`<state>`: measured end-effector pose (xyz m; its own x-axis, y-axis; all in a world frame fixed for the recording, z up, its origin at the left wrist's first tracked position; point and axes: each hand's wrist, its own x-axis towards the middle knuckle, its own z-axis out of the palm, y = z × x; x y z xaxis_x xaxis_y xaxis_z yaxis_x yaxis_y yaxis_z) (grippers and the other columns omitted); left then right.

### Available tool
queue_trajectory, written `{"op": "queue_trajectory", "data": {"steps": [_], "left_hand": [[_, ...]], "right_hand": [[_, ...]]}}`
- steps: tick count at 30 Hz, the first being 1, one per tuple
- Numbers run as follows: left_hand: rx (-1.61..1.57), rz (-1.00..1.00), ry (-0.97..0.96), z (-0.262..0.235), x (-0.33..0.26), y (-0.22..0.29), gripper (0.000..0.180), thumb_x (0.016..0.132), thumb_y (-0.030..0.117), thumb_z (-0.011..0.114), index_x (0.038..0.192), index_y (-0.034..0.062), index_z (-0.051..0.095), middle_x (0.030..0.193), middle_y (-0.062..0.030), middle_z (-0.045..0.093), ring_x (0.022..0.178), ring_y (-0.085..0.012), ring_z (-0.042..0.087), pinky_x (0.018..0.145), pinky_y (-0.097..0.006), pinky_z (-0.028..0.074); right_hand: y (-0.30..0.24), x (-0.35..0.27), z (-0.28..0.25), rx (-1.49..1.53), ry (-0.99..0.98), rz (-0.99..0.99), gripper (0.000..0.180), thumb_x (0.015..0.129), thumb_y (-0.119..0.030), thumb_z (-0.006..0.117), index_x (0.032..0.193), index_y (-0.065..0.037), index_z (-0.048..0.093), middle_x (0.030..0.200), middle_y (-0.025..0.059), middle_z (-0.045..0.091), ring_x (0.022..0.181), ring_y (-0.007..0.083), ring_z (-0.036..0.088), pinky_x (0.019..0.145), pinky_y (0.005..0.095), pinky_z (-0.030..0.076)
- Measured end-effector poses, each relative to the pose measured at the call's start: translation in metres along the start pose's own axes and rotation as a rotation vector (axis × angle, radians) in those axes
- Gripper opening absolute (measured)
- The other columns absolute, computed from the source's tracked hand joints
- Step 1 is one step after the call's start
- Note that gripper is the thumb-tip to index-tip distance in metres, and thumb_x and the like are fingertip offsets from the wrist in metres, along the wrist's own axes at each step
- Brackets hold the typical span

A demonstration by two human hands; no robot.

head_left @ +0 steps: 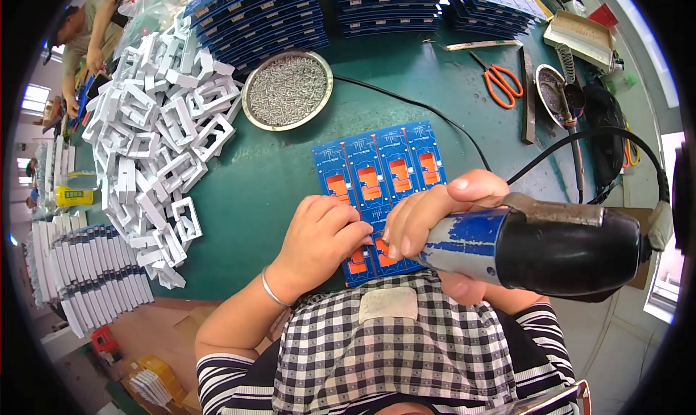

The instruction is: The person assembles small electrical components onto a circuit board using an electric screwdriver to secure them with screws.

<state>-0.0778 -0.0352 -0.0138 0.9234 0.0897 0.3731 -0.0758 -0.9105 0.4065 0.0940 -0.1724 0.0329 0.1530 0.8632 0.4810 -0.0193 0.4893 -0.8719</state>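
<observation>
A blue circuit board panel (377, 174) with orange pieces showing in its cut-outs lies at the table's near edge. My right hand (435, 219) is wrapped round an electric screwdriver (551, 252) with a worn blue and black body, its front end pointing left over the panel. Curled on the panel close to that front end is my left hand (322, 234), thumb and fingers pinched together. What they hold, if anything, is hidden. The tip of the screwdriver is also covered by my fingers.
A round dish of small screws (286, 89) stands beyond the panel, beside a heap of white plastic frames (156, 118). Stacks of blue boards (261, 23) line the back. Orange-handled scissors (502, 81) and a metal bar (528, 96) lie right. A black cable (428, 109) crosses the table.
</observation>
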Motion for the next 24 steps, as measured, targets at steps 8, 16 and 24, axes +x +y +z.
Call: {"op": "queue_trajectory", "data": {"steps": [8, 16, 24], "left_hand": [[-0.035, 0.0, 0.041, 0.004, -0.004, -0.005, 0.015, 0.07, 0.019, 0.069, 0.081, 0.0108, 0.063, 0.082, -0.002, 0.056, 0.081, -0.0208, 0.054, 0.072, -0.034, 0.044], [-0.056, 0.019, 0.072, 0.005, -0.001, -0.006, 0.015, 0.069, 0.019, 0.07, 0.08, 0.0103, 0.063, 0.082, -0.0018, 0.057, 0.081, -0.0208, 0.054, 0.072, -0.034, 0.044], [-0.073, 0.01, 0.114, 0.006, 0.0, -0.006, 0.013, 0.07, 0.018, 0.069, 0.079, 0.0106, 0.063, 0.081, -0.0015, 0.056, 0.081, -0.0205, 0.054, 0.071, -0.033, 0.043]], "right_hand": [[0.003, 0.007, 0.01, 0.07, 0.01, 0.03, 0.076, 0.078, -0.039, 0.074, 0.133, -0.016, 0.026, 0.088, 0.007, 0.062, 0.079, 0.0238, 0.065, 0.078, 0.0397, 0.052], [0.012, 0.01, 0.01, 0.083, -0.017, -0.105, 0.079, 0.072, -0.01, 0.076, 0.135, -0.004, 0.028, 0.091, 0.0113, 0.061, 0.08, 0.0167, 0.059, 0.074, 0.0281, 0.047], [0.002, 0.01, 0.028, 0.125, 0.084, 0.091, 0.065, 0.082, -0.019, 0.073, 0.132, -0.011, 0.032, 0.089, 0.0111, 0.061, 0.081, 0.0242, 0.063, 0.079, 0.0387, 0.05]]}}
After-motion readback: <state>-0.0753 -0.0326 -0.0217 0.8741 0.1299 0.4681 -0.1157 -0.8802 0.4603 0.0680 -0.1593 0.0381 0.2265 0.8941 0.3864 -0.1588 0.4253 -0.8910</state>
